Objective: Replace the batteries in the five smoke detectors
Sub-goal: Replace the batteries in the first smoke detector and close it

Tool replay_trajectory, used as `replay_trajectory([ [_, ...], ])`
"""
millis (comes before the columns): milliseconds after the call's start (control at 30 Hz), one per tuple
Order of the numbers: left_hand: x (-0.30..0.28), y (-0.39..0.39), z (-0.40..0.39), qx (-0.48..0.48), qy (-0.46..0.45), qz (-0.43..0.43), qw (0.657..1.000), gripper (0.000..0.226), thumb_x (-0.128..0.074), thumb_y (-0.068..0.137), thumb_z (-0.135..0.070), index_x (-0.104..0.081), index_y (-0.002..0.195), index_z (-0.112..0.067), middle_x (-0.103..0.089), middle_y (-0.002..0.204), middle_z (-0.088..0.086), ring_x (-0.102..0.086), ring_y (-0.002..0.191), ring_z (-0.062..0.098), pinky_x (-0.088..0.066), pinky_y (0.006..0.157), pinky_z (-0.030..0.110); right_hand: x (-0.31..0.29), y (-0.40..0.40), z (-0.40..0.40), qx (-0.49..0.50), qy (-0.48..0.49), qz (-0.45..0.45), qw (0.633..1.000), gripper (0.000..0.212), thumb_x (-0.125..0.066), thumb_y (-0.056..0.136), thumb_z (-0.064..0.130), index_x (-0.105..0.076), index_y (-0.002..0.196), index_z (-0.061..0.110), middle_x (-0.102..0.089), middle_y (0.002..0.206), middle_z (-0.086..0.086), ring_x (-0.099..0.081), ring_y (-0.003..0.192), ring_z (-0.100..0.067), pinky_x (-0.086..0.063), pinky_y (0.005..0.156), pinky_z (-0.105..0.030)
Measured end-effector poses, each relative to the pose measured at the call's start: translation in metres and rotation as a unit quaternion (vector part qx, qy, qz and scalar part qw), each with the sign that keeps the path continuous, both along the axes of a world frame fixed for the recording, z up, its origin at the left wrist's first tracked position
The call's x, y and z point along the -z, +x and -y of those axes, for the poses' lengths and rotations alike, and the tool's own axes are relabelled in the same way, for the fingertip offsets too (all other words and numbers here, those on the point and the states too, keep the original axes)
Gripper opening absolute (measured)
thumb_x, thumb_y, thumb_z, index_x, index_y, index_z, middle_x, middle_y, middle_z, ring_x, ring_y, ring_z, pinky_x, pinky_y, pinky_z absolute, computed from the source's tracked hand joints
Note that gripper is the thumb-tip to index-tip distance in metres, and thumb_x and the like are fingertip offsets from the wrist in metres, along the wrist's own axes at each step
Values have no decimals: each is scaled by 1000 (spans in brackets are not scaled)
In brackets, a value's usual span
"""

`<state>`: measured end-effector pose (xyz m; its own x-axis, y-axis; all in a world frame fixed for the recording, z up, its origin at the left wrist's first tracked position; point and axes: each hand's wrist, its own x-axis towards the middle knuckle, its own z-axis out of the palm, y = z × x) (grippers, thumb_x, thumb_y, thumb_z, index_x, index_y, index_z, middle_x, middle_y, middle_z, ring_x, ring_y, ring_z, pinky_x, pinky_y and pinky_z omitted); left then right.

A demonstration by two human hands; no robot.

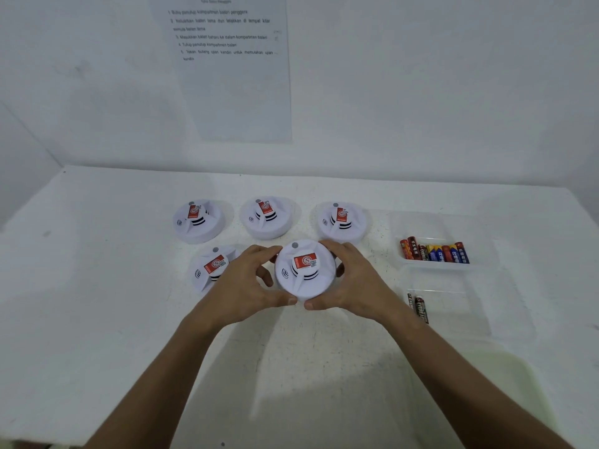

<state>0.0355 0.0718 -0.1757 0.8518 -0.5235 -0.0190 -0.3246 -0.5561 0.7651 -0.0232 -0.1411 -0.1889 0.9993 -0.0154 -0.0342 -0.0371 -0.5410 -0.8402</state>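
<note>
Five round white smoke detectors with red labels lie on the white table. Three form a back row: left detector, middle detector, right detector. A fourth detector lies front left, partly hidden by my left hand. The fifth detector sits front centre, face up, gripped on both sides: my left hand holds its left rim, my right hand its right rim. Whether it rests on the table or is lifted, I cannot tell.
A clear tray at the right holds several red, blue and yellow batteries. A second clear tray nearer me holds two dark batteries. A printed instruction sheet hangs on the white wall behind.
</note>
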Motion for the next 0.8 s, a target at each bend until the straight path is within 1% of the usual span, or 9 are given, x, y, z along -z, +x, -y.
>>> replay_trajectory([
  [100, 7, 0, 3, -14, 13, -1, 1000, 80, -87, 60, -43, -54, 132, -33, -57, 115, -16, -63, 76, 3, -47, 60, 8, 3, 2, -7, 17, -38, -9, 999, 94, -98, 52, 24, -50, 133, 22, -56, 121, 3, -51, 114, -19, -45, 101, -41],
  [200, 12, -1, 4, -19, 13, -3, 1000, 79, -87, 61, -42, -53, 132, -34, -58, 117, -14, -64, 73, 5, -51, 65, 15, 5, 2, -12, 28, -70, -23, 997, 89, -95, 59, 26, -49, 134, 16, -53, 114, 8, -48, 113, -15, -30, 104, -33],
  [333, 16, -3, 6, -27, 16, -9, 999, 74, -85, 66, -37, -53, 131, -34, -58, 118, -12, -62, 76, 4, -44, 67, 11, 11, 3, -19, 46, -107, -30, 993, 90, -94, 53, 38, -54, 130, 16, -63, 120, 3, -52, 117, -20, -28, 95, -31],
  [433, 17, -5, 6, -36, 19, -16, 999, 69, -83, 70, -34, -53, 132, -30, -62, 120, -7, -65, 74, 6, -44, 65, 11, 11, 4, -20, 43, -123, -31, 991, 94, -79, 43, 55, -56, 127, 20, -61, 113, 6, -47, 116, -20, -23, 88, -28],
  [600, 6, -15, 5, -48, 36, -3, 998, 65, -78, 75, -31, -51, 134, -24, -61, 127, -5, -64, 76, 2, -44, 64, 9, 4, 3, -20, 43, -134, -6, 990, 96, -67, 42, 70, -60, 116, 9, -59, 100, -1, -54, 107, -26, -40, 95, -37],
  [667, -5, -15, -4, -73, 46, 22, 996, 69, -77, 77, -36, -47, 138, -21, -55, 132, -8, -61, 83, 1, -42, 69, 13, -15, 3, -26, 42, -110, 0, 993, 90, -84, 62, 51, -53, 133, 5, -57, 126, -10, -47, 126, -28, -36, 108, -39],
  [700, -9, -12, -13, -86, 46, 29, 995, 69, -76, 78, -37, -47, 139, -21, -55, 130, -9, -59, 87, 2, -40, 73, 14, -22, 4, -29, 26, -85, -19, 996, 96, -88, 67, 42, -43, 144, 8, -48, 141, -6, -39, 134, -22, -30, 109, -30],
  [767, -20, -6, -34, -114, 28, 34, 993, 67, -77, 78, -36, -49, 137, -20, -56, 127, -9, -56, 96, 4, -38, 74, 7, -31, 12, -36, -9, -57, -29, 998, 101, -90, 67, 37, -34, 150, 17, -41, 147, 6, -36, 134, -12, -29, 105, -20],
  [800, -25, -3, -46, -126, 19, 38, 991, 66, -78, 77, -34, -50, 136, -20, -55, 128, -10, -55, 102, 5, -38, 75, 3, -35, 18, -43, -24, -49, -24, 998, 102, -90, 67, 38, -34, 150, 20, -40, 150, 8, -38, 136, -11, -33, 108, -24],
])
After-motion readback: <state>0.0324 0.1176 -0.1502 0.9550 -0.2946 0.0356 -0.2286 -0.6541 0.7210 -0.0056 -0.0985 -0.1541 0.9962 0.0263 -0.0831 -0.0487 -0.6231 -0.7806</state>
